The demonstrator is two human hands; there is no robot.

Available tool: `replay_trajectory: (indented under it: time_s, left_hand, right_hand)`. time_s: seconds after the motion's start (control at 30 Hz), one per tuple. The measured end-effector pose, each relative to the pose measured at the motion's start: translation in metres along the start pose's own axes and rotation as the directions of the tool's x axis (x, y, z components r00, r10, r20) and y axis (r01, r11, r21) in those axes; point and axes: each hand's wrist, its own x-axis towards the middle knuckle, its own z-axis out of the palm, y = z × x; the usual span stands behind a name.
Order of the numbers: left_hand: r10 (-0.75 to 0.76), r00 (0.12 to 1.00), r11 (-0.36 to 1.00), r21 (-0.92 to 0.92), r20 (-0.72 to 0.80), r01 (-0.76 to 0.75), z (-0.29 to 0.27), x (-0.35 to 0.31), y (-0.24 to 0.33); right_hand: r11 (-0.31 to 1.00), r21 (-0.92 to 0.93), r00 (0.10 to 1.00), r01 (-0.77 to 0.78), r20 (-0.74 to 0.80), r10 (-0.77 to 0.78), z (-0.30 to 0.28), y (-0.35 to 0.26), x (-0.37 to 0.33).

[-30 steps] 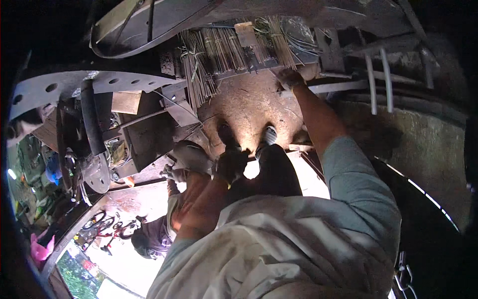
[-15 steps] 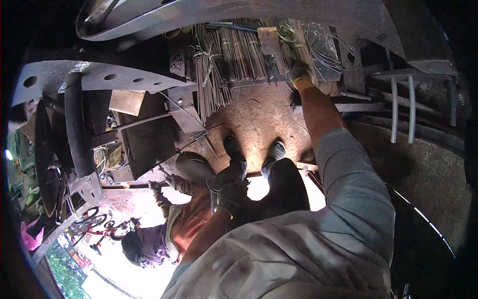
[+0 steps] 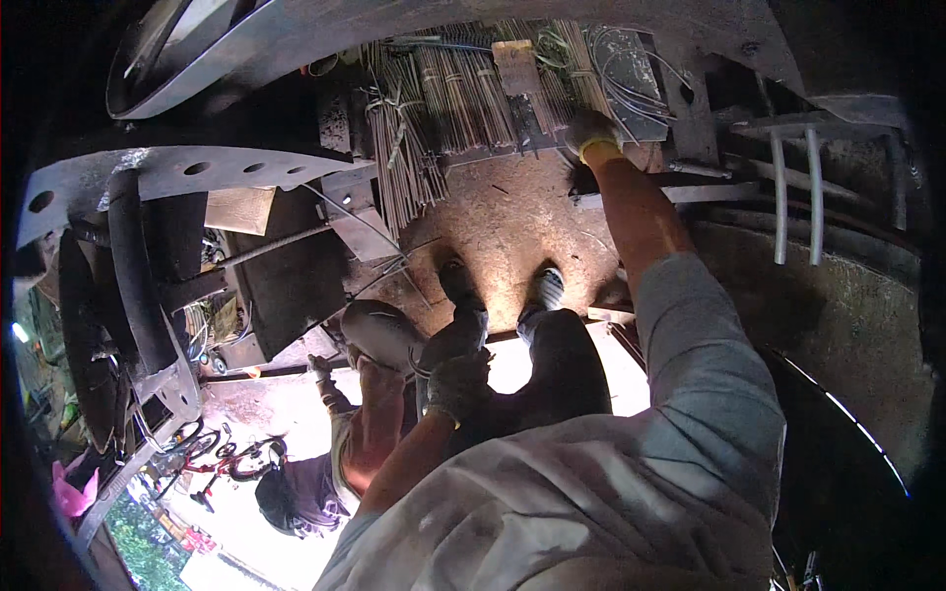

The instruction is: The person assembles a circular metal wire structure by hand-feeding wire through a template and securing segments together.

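My right hand [image 3: 593, 134], in a grey glove with a yellow cuff, reaches out to the near ends of thin metal rods [image 3: 581, 74] at the far side. It looks rounded into a fist, and whatever its fingers hold is hidden. Close to my thigh, my left hand [image 3: 457, 386] is gloved too, its fingers curled; I cannot make out anything in them. Tied bundles of rods [image 3: 463, 98] lie side by side on a low dark surface. On top of them sits a brown, block-like piece [image 3: 515, 67].
A crouching co-worker [image 3: 305, 488] is at my lower left. Overhead, a large curved metal beam [image 3: 473, 37] crosses the far side; a plate with holes [image 3: 227, 169] juts in at left. Two pale pipes [image 3: 816, 197] hang at right, and coiled wire [image 3: 631, 94] lies beyond my right hand.
The view has shifted a little. My right hand stays by the rod ends and my left by my thigh. The co-worker's arms and body have changed position at my left.
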Motion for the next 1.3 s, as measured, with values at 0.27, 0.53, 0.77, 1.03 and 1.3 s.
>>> replay_trajectory:
  time_s: [0.27, 0.53, 0.77, 1.03, 1.3]
  left_hand:
    - [-0.041, 0.985, 0.731, -0.677, -0.169, -0.085, 0.052, 0.009, -0.020]
    - [-0.152, 0.805, 0.934, -0.349, -0.573, -0.072, -0.084, -0.001, 0.054]
    - [0.042, 0.628, 0.622, -0.472, -0.777, -0.625, -0.232, 0.009, 0.092]
    - [-0.020, 0.830, 0.325, -0.789, -0.557, -0.521, -0.280, -0.053, 0.131]
    - [0.001, 0.871, 0.037, -0.871, -0.491, -0.490, -0.370, -0.100, 0.157]
  right_hand:
    - [0.965, 0.191, 0.919, 0.182, 0.317, -0.236, 0.072, 0.068, -0.053]
    - [0.394, 0.916, 0.916, 0.076, 0.092, -0.392, 0.069, 0.077, -0.330]
    - [0.601, 0.594, 0.800, 0.534, -0.125, -0.587, -0.110, 0.023, -0.451]
    - [0.375, 0.700, 0.645, 0.607, -0.159, -0.747, -0.173, 0.031, -0.460]
    - [0.408, 0.892, 0.853, 0.195, 0.051, -0.520, -0.259, -0.029, -0.469]
